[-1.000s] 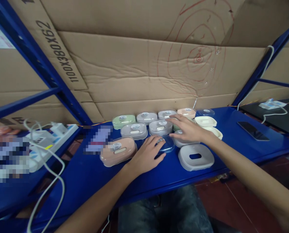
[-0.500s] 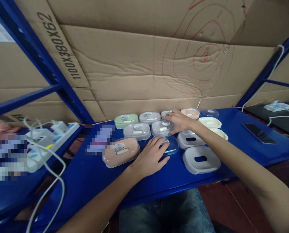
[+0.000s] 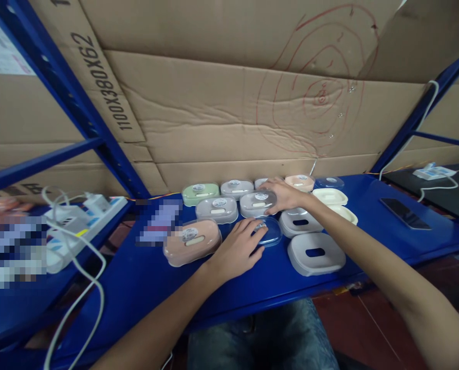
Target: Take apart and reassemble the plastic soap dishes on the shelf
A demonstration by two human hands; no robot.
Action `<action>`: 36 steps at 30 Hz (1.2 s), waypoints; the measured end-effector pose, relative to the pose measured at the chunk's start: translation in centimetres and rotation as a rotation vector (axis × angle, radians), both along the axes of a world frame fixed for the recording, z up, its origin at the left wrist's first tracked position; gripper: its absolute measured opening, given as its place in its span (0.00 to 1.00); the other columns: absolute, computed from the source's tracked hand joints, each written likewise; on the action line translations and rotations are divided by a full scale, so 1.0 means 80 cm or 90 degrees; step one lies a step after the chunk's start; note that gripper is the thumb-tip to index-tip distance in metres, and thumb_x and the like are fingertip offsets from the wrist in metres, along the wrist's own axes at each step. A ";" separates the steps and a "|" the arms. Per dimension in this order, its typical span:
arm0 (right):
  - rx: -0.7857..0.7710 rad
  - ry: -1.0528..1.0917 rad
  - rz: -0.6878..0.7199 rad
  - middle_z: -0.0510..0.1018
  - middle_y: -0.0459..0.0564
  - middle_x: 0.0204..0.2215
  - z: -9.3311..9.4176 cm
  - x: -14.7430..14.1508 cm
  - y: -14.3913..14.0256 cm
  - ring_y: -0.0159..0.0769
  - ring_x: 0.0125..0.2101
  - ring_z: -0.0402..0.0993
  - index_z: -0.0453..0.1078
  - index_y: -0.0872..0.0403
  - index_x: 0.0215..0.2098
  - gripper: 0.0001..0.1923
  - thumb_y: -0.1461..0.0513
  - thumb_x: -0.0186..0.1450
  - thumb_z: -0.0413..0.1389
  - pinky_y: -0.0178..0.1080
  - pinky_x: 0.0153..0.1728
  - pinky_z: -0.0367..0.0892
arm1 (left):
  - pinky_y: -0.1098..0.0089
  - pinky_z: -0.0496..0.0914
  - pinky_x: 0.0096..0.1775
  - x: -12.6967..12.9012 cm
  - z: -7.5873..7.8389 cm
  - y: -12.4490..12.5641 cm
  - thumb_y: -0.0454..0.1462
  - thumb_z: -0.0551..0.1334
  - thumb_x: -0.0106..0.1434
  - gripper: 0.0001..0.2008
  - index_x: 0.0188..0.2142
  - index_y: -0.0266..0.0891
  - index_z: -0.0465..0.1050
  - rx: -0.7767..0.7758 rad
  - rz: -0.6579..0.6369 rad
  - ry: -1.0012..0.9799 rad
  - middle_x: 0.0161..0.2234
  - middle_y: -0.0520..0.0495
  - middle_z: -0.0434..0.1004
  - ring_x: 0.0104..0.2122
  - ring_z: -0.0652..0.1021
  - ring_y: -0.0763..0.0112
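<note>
My right hand (image 3: pixel 282 195) reaches across to the back row, fingers curled round the right end of a grey soap box (image 3: pixel 252 205) with a clear lid and a round sticker. Lower down, my left hand (image 3: pixel 237 250) lies with its fingers apart over the left part of a loose clear lid (image 3: pixel 272 234). Left of that hand is a large pink lidded soap box (image 3: pixel 190 249). Another grey lidded soap box (image 3: pixel 214 213) sits behind it. To the right, two grey soap box parts with oblong holes, a front one (image 3: pixel 317 263) and a rear one (image 3: pixel 288 226), lie on the blue table.
At the back stand a green soap box (image 3: pixel 188 197), a grey one (image 3: pixel 236 193), a peach one (image 3: pixel 299 186) and a dark blue-looking clear lid (image 3: pixel 329 183). Cream parts (image 3: pixel 329 198) lie right, near a phone (image 3: pixel 405 213). A power strip (image 3: pixel 106 218) with cables is left.
The camera view has shifted slightly. Both hands keep nearly the same places, the right at the grey soap box and the left over the clear lid.
</note>
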State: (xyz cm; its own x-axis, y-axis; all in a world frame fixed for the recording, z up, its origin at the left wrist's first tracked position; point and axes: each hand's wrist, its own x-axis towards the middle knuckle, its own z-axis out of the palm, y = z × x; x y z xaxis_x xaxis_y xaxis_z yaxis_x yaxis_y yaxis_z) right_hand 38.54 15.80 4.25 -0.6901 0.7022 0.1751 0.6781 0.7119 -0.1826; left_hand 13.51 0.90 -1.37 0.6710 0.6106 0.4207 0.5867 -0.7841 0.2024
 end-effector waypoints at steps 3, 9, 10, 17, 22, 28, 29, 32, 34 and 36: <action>-0.008 0.068 -0.004 0.76 0.62 0.59 0.002 0.005 -0.004 0.58 0.59 0.74 0.72 0.55 0.67 0.47 0.48 0.55 0.77 0.55 0.62 0.70 | 0.40 0.72 0.68 -0.001 -0.001 0.001 0.36 0.63 0.75 0.20 0.65 0.39 0.72 0.005 0.002 0.006 0.65 0.33 0.75 0.68 0.73 0.43; -0.014 0.222 -0.026 0.79 0.60 0.55 0.009 0.022 -0.029 0.54 0.55 0.78 0.74 0.55 0.65 0.45 0.47 0.55 0.77 0.54 0.61 0.72 | 0.38 0.71 0.68 -0.001 -0.004 0.001 0.38 0.64 0.76 0.21 0.66 0.40 0.72 -0.005 0.003 0.002 0.67 0.33 0.75 0.69 0.72 0.41; -0.017 0.252 -0.026 0.79 0.60 0.55 0.010 0.025 -0.034 0.53 0.55 0.79 0.75 0.55 0.65 0.44 0.47 0.56 0.77 0.54 0.60 0.73 | 0.38 0.70 0.69 0.000 -0.004 0.000 0.39 0.64 0.76 0.22 0.67 0.40 0.72 -0.007 0.005 0.003 0.67 0.33 0.75 0.70 0.72 0.41; -0.032 0.385 -0.023 0.80 0.57 0.56 0.017 0.037 -0.068 0.51 0.54 0.78 0.77 0.50 0.63 0.40 0.45 0.57 0.76 0.55 0.59 0.74 | 0.41 0.67 0.72 0.000 0.006 -0.003 0.42 0.64 0.77 0.24 0.68 0.38 0.69 -0.045 0.014 -0.027 0.70 0.33 0.71 0.73 0.69 0.44; -0.044 0.415 -0.001 0.79 0.56 0.54 0.028 0.036 -0.089 0.50 0.53 0.78 0.77 0.49 0.64 0.41 0.46 0.57 0.77 0.54 0.57 0.75 | 0.47 0.75 0.62 0.000 0.015 -0.005 0.41 0.64 0.76 0.18 0.61 0.43 0.67 -0.027 0.116 -0.245 0.60 0.37 0.77 0.61 0.79 0.50; -0.052 0.429 0.048 0.78 0.56 0.58 0.040 0.030 -0.112 0.51 0.57 0.77 0.75 0.46 0.65 0.42 0.46 0.57 0.78 0.56 0.62 0.73 | 0.51 0.78 0.56 -0.005 0.012 0.008 0.48 0.71 0.70 0.24 0.56 0.45 0.63 -0.056 0.113 -0.550 0.54 0.40 0.76 0.53 0.82 0.55; -0.061 0.425 0.062 0.78 0.56 0.59 0.042 0.027 -0.116 0.51 0.59 0.76 0.75 0.45 0.66 0.42 0.46 0.57 0.78 0.57 0.64 0.72 | 0.50 0.78 0.58 -0.006 0.013 0.010 0.49 0.74 0.67 0.31 0.62 0.46 0.61 -0.077 0.084 -0.573 0.59 0.38 0.74 0.57 0.80 0.53; -0.070 0.411 0.091 0.76 0.56 0.63 0.043 0.018 -0.129 0.52 0.63 0.74 0.73 0.44 0.68 0.43 0.46 0.58 0.78 0.58 0.67 0.69 | 0.44 0.72 0.67 -0.009 0.019 0.013 0.51 0.78 0.62 0.51 0.74 0.49 0.52 -0.129 0.032 -0.560 0.72 0.32 0.65 0.69 0.73 0.45; -0.064 0.398 0.102 0.76 0.56 0.63 0.043 0.012 -0.136 0.53 0.65 0.73 0.73 0.43 0.68 0.43 0.46 0.58 0.78 0.59 0.68 0.69 | 0.41 0.68 0.70 -0.012 0.023 0.011 0.52 0.79 0.61 0.54 0.76 0.49 0.51 -0.138 0.035 -0.531 0.74 0.32 0.62 0.72 0.69 0.42; -0.066 0.384 0.108 0.76 0.56 0.63 0.042 0.007 -0.140 0.54 0.65 0.73 0.73 0.43 0.69 0.43 0.45 0.59 0.77 0.58 0.68 0.69 | 0.39 0.68 0.69 -0.015 0.027 0.008 0.54 0.78 0.61 0.50 0.74 0.49 0.56 -0.127 0.053 -0.513 0.73 0.34 0.65 0.71 0.70 0.41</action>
State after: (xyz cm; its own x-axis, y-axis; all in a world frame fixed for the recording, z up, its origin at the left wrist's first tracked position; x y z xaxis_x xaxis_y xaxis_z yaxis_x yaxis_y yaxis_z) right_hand 39.07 4.61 7.59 -0.5938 0.6265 0.5049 0.3139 0.7581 -0.5716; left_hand 12.32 1.57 0.81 0.1591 0.7589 0.6315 0.2572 -0.6494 0.7156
